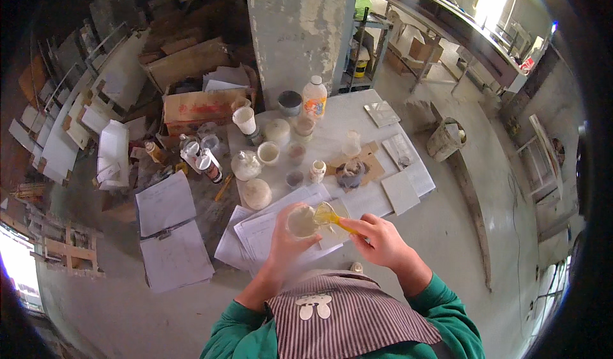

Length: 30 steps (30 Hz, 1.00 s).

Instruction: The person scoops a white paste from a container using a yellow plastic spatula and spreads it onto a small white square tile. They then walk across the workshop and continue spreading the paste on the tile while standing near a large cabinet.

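My left hand is wrapped round a pale, see-through cup over the near edge of the table. In my right hand is a yellow-handled tool with a flared, ribbed head; whether it is a whisk or a brush I cannot tell. The head is at the cup's right rim, tilted down toward it. Printed paper sheets lie under and left of the cup. Just beyond stand a small white jar and a dark, smeared cup on a piece of brown cardboard.
The table also bears a white bottle, a dark cup, rounded pale pots and flat white tiles. Left are a clipboard and cardboard boxes. A stained bucket stands right, beside a pillar at the back.
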{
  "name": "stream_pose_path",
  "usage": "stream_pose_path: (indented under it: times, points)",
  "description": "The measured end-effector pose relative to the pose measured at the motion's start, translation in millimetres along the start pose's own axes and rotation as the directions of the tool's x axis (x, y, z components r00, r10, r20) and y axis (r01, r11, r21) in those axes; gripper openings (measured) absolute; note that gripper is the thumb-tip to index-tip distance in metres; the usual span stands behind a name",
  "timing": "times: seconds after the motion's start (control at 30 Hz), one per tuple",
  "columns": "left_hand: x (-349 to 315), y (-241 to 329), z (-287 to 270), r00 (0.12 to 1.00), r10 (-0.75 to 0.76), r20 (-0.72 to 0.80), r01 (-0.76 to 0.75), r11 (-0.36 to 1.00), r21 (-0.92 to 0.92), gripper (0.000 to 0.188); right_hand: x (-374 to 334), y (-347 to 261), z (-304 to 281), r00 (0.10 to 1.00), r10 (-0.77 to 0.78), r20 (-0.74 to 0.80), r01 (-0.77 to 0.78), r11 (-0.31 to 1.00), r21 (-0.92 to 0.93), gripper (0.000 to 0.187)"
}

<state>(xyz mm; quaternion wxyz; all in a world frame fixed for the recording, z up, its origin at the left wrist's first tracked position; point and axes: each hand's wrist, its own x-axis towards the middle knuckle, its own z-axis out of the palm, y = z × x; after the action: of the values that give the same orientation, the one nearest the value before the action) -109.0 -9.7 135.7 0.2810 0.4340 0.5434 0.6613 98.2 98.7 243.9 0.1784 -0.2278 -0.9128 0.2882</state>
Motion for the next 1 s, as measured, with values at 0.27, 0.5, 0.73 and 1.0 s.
stream_pose_path:
  times: [0.27,0.5,0.73,1.0]
  points:
    - [-5,-6,-2,1.000,-0.028,-0.006,0.028,1.000,0.004,0.089,-3,3,4,1.000,0.002,0.019,-0.002,0.999,-0.034,0.044]
    - [-11,-17,-3,0.997,-0.069,-0.030,0.067,0.996,-0.066,0.088,-11,14,14,0.997,0.062,0.046,-0.059,0.996,-0.067,0.040]
    - [-16,-65,-27,0.976,-0.180,-0.122,0.159,0.973,-0.170,0.080,-43,96,58,0.921,0.388,-0.022,-0.379,0.908,0.179,0.027]
    - [-29,-153,-35,0.961,-0.160,-0.226,0.215,0.946,0.241,0.078,-87,147,101,0.408,0.833,0.374,-0.723,0.045,0.689,0.028]
